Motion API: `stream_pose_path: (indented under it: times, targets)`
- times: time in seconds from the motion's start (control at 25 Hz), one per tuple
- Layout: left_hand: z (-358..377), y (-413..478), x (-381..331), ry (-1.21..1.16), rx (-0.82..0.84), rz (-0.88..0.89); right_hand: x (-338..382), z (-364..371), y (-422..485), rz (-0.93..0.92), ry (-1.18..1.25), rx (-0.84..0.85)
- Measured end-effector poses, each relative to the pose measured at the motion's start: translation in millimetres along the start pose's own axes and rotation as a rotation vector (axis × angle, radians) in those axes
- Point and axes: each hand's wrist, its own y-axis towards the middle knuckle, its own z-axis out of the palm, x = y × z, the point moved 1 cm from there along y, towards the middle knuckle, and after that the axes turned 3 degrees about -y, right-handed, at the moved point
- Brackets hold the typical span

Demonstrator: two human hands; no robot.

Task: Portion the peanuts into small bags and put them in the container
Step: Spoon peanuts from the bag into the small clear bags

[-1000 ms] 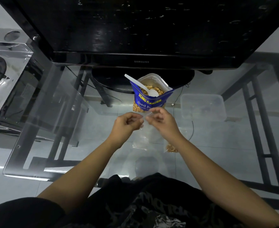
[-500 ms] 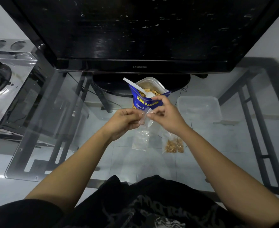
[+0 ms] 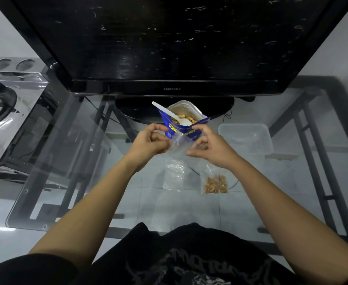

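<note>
big black television [image 3: 169, 38] looms behind the blue peanut pouch [image 3: 182, 131], its stand planted just back of the pouch on the glass table [image 3: 66, 165]. right of the pouch sits the clear container [image 3: 249, 140], near enough for a short drop, with nothing plainly in it. the pouch stands upright with its mouth spread wide and peanuts [image 3: 192, 120] showing, so scooping is easy.

now the hands: left hand [image 3: 148, 144] and right hand [image 3: 213, 148] meet just in front of the pouch. each pinches an edge of the empty small bag [image 3: 178, 144] between thumb and forefinger, other fingers loosely curled. looks like they're teasing its mouth apart, close to the pouch so the peanuts travel a short way.

more clear plastic [image 3: 174, 175] shows in front of the pouch, nearer the person. same bag hanging down or a spare on the glass, cannot tell. front-right of the pouch lies a filled small bag [image 3: 215, 183], one portion done, not yet in the container.

and the white spoon [image 3: 170, 114] rests in the pouch, bowl on the peanuts, handle poking out left, ready to grab.
</note>
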Motion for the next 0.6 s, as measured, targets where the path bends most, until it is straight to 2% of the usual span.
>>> stream_pose_path:
  times: [0.16, 0.28, 0.36, 0.48, 0.6]
  targets:
    - [-5.4, -1.5, -5.0, 0.167, 0.185, -0.006, -0.8, -8.1, -0.3, -0.013, 0.006, 0.031]
    - [0.0, -1.4, -10.0, 0.217, 0.202, 0.007, -0.2, -11.5, 0.6, -0.050, 0.014, 0.041]
    - [-0.1, 2.3, -10.3, 0.325, 0.118, 0.079, -0.8, -15.6, -0.3, -0.043, 0.071, 0.050]
    - [2.3, 6.7, -12.0, 0.630, -0.066, 0.284, -0.8, -18.4, -2.0, 0.005, 0.295, 0.083]
    - [8.9, 7.5, -17.5, 0.673, -0.136, 0.386, -2.7, -20.5, -1.3, 0.071, 0.592, 0.050]
